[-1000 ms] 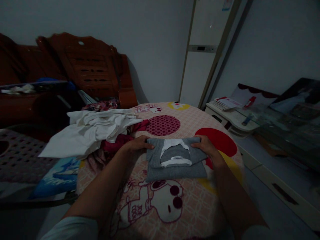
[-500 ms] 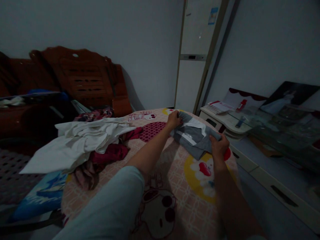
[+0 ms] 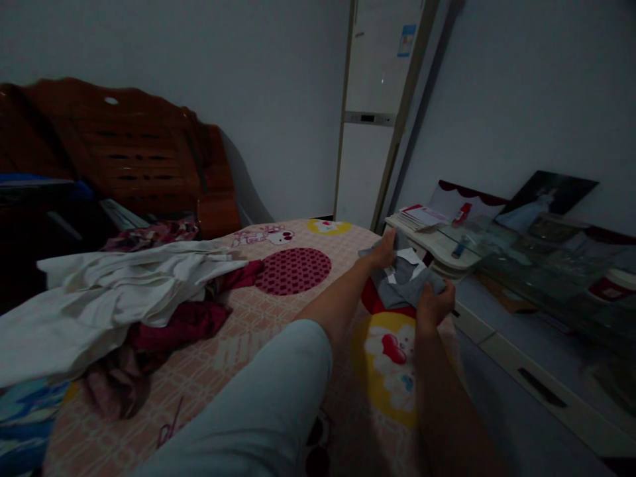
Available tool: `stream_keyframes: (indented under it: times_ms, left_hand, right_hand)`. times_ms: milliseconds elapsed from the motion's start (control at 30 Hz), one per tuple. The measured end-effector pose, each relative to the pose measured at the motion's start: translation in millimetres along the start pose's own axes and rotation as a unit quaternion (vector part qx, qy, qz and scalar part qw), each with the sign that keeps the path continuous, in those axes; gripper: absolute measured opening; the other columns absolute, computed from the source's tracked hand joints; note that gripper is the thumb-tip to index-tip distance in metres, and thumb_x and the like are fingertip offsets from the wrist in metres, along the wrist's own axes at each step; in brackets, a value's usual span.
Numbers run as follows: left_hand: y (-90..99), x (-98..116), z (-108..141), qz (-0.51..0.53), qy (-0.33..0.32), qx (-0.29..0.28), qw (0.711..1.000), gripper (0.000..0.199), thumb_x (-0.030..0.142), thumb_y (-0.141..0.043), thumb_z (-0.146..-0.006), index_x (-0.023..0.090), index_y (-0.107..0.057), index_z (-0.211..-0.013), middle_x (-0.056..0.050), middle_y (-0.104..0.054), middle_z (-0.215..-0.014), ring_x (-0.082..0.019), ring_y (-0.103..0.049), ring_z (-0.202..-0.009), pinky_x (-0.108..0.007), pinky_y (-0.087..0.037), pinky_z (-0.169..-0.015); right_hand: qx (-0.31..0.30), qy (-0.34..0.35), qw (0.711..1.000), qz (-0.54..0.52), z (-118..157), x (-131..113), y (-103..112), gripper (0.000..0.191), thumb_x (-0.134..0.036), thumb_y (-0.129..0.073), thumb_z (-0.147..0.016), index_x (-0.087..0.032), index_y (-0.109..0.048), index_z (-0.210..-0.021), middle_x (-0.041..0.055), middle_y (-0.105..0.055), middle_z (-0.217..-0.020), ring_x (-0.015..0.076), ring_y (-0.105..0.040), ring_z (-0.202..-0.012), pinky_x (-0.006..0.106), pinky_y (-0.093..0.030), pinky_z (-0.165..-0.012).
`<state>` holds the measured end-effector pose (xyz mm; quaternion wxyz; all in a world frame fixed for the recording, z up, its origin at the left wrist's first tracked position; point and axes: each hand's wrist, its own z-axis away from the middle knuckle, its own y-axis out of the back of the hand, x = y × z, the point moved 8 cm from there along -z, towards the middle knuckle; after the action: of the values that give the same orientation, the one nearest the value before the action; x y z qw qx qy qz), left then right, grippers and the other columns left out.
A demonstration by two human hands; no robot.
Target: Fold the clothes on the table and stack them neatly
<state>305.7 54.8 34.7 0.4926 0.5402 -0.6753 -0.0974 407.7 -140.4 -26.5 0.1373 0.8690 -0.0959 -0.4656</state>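
Note:
A grey garment with white patches is bunched between my two hands at the right far edge of the round table. My left hand is closed on its left side, near the top. My right hand grips its right side, fingers wrapped round the cloth. The table wears a pink patterned cover with yellow and maroon prints. To the left, a rumpled white cloth lies over a dark red cloth.
Behind the table on the left is a carved wooden chair. A tall white cabinet-like unit stands in the corner. At the right, a low white stand bears papers, a red bottle and a glass top.
The grey garment has been drawn together and is more folded and narrower. My left hand has moved right, closer to my right hand. The camera view has shifted, moving the white cloth leftward.

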Motion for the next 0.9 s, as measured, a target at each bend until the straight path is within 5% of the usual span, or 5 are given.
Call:
stream_keyframes:
  times_ms: [200,433,633,800,900]
  left_hand:
    - [-10.9,-11.0,64.6,-0.056,0.052,-0.093,0.993,0.081,0.016,-0.057,-0.08,0.001,-0.02,-0.151,-0.026,-0.017,-0.161,-0.031,-0.009,-0.152,-0.049,-0.02,-0.123]
    - [86.9,-14.6,179.4,-0.123,0.104,-0.048,0.986,0.057,0.025,-0.058,-0.087,0.014,-0.047,-0.142,-0.018,-0.047,-0.149,-0.027,-0.047,-0.136,-0.046,-0.038,-0.113]
    - [178.5,-38.6,281.0,-0.189,0.319,0.08,0.925,0.04,0.019,-0.061,-0.083,0.014,-0.064,-0.123,-0.014,-0.066,-0.128,-0.029,-0.06,-0.12,-0.044,-0.046,-0.105]
    - [192.8,-42.6,314.5,-0.173,0.371,0.131,0.903,0.032,0.01,-0.062,-0.079,0.012,-0.07,-0.11,-0.013,-0.071,-0.115,-0.025,-0.066,-0.107,-0.037,-0.052,-0.096]
    - [198.1,-42.3,319.2,-0.177,0.381,0.152,0.895,0.034,0.008,-0.062,-0.079,0.012,-0.069,-0.111,-0.014,-0.07,-0.117,-0.025,-0.066,-0.109,-0.036,-0.051,-0.098]
  right_hand:
    - [-0.043,0.049,0.997,0.039,5.5,-10.1,-4.7,0.063,-0.023,-0.055,-0.07,-0.01,-0.054,-0.132,0.0251,-0.056,-0.13,0.0391,-0.052,-0.123,0.053,-0.039,-0.104]
    - [-0.123,0.228,0.966,0.013,42.2,-71.0,-20.9,0.045,-0.02,-0.047,-0.079,-0.013,-0.062,-0.12,0.0204,-0.062,-0.123,0.0342,-0.054,-0.117,0.053,-0.039,-0.103]
    - [-0.33,0.394,0.858,-0.016,138.1,-114.7,-71.4,0.033,-0.021,-0.045,-0.087,-0.012,-0.066,-0.11,0.0168,-0.07,-0.107,0.0283,-0.061,-0.1,0.043,-0.047,-0.094]
    - [-0.443,0.495,0.744,0.074,195.2,-144.1,-84.8,0.024,-0.017,-0.046,-0.09,-0.016,-0.068,-0.101,0.0137,-0.068,-0.104,0.0249,-0.059,-0.099,0.035,-0.045,-0.09]
    - [-0.448,0.479,0.743,0.132,195.3,-153.0,-90.2,0.018,-0.014,-0.051,-0.087,-0.015,-0.068,-0.094,0.013,-0.066,-0.099,0.0251,-0.058,-0.096,0.033,-0.044,-0.083]
